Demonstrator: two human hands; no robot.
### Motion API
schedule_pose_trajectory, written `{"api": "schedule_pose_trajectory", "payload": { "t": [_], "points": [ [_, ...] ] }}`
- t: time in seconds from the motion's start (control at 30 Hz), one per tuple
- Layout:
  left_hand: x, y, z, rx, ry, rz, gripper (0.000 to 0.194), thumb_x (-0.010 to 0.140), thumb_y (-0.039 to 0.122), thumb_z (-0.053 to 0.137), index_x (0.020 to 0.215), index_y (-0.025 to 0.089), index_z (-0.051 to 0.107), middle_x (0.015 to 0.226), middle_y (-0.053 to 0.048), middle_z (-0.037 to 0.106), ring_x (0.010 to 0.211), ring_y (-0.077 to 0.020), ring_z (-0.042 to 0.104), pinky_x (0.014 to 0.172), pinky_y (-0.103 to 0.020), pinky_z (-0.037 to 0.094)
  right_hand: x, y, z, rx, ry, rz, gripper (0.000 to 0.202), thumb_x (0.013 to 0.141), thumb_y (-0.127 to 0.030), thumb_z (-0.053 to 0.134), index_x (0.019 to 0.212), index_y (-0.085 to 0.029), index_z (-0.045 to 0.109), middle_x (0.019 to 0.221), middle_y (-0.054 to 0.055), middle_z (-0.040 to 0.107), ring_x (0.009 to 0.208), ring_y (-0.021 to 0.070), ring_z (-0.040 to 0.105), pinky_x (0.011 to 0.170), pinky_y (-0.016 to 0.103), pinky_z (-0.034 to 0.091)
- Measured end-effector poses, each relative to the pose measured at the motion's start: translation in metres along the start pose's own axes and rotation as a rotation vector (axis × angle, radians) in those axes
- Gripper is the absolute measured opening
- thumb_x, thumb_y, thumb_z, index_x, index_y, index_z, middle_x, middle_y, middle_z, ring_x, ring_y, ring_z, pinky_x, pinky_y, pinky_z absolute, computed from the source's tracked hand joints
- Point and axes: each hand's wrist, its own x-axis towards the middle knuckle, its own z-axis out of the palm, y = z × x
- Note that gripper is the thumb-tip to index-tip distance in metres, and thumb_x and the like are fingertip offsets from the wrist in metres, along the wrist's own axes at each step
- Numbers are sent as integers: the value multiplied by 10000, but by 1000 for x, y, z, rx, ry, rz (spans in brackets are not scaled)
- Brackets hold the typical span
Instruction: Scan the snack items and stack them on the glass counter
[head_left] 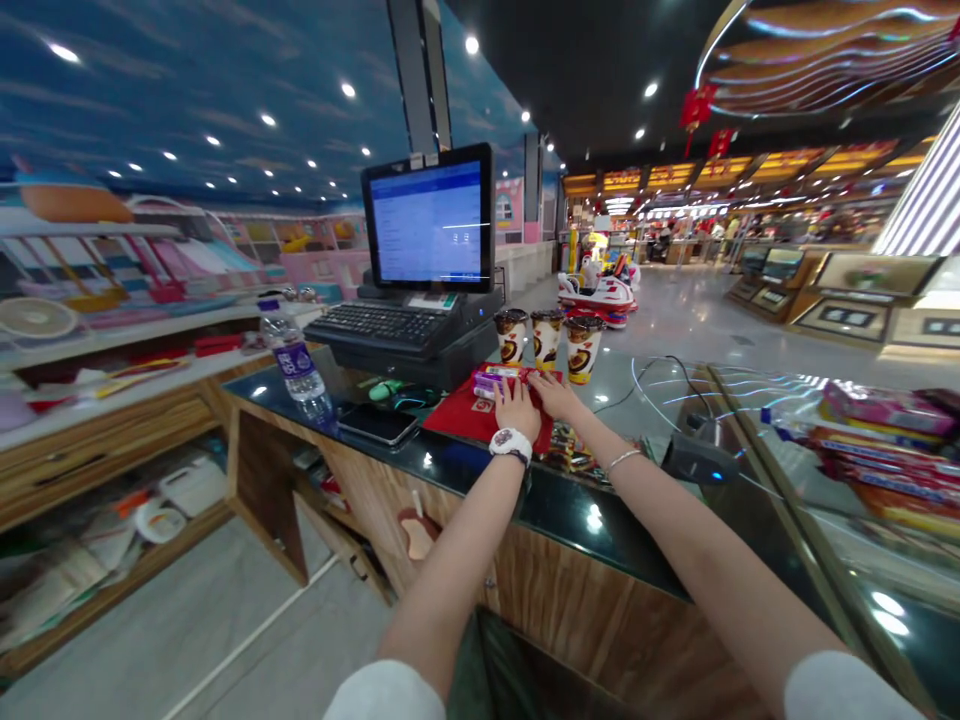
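A red flat bag (457, 416) lies on the dark glass counter, with small purple packets (486, 385) on it. My left hand (517, 408), wearing a white watch, rests on the bag beside the packets, its fingers stretched out. Just to its right, my right hand (555, 396) lies flat over the bag's far right part, fingers extended. Neither hand visibly grips anything. Close behind the hands stand three lidded paper cups, a left cup (511, 340), a middle cup (547, 342) and a right cup (583, 352). Small wrapped items (574, 455) show below the right hand.
A touchscreen register (429, 225) with a keyboard (386, 328) stands at the back left. Nearer are a water bottle (294, 355) and a dark phone or tablet (379, 424). On the right sit a barcode scanner (697, 458) with a cable and colourful snack packages (889, 440).
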Motion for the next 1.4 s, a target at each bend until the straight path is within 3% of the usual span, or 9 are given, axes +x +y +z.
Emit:
{"api": "schedule_pose_trajectory", "payload": {
  "t": [0.37, 0.53, 0.77, 0.9, 1.03, 1.4],
  "points": [
    [1, 1, 5, -22, -21, -13, 607, 909, 258, 399, 1489, 94, 467, 1581, -122, 405, 1533, -376, 173, 1255, -623, 18, 8, 2, 5, -13, 43, -33, 515, 997, -145, 340, 1500, -193, 439, 1596, 130, 387, 1469, 272, 358, 1156, 543, 348],
    [0, 2, 1, -17, -32, 10, 586, 925, 248, 378, 1483, 99, 477, 1589, -97, 396, 1533, -368, 178, 1261, -610, 46, 0, -2, 3, -87, 88, -44, 426, 999, -140, 355, 1351, -172, 594, 1445, 140, 559, 1385, 271, 453, 1161, 519, 327],
    [-4, 5, -12, 18, -18, 73, 519, 930, 178, 360, 1394, 128, 588, 1570, -107, 433, 1510, -333, 264, 1258, -588, 106, -25, 0, -9, -214, 203, -99, 364, 975, -93, 395, 1140, -158, 713, 1187, 138, 693, 1216, 258, 554, 1187, 510, 258],
    [-5, 8, -20, 15, 18, 111, 464, 941, 180, 377, 1314, 127, 649, 1408, -136, 604, 1398, -306, 429, 1258, -541, 145, -41, 0, -15, -224, 240, -74, 368, 974, -98, 392, 1153, -151, 709, 1178, 149, 688, 1181, 270, 559, 1184, 532, 249],
    [-3, 11, -27, -13, 77, 159, 455, 969, 204, 369, 1343, 170, 625, 1232, -118, 695, 1216, -274, 557, 1219, -494, 246, -55, -1, -26, -233, 306, -31, 416, 964, -73, 361, 1226, -144, 676, 1227, 161, 665, 1163, 280, 564, 1170, 538, 273],
    [-5, 38, -59, -111, 239, 323, 437, 1003, 242, 383, 1382, 293, 594, 1337, -35, 663, 1217, -238, 541, 1175, -437, 318, -102, 14, -74, -333, 444, -5, 406, 993, -113, 325, 1229, -104, 655, 1182, 171, 650, 1131, 279, 556, 1215, 525, 212]
  ]
}}
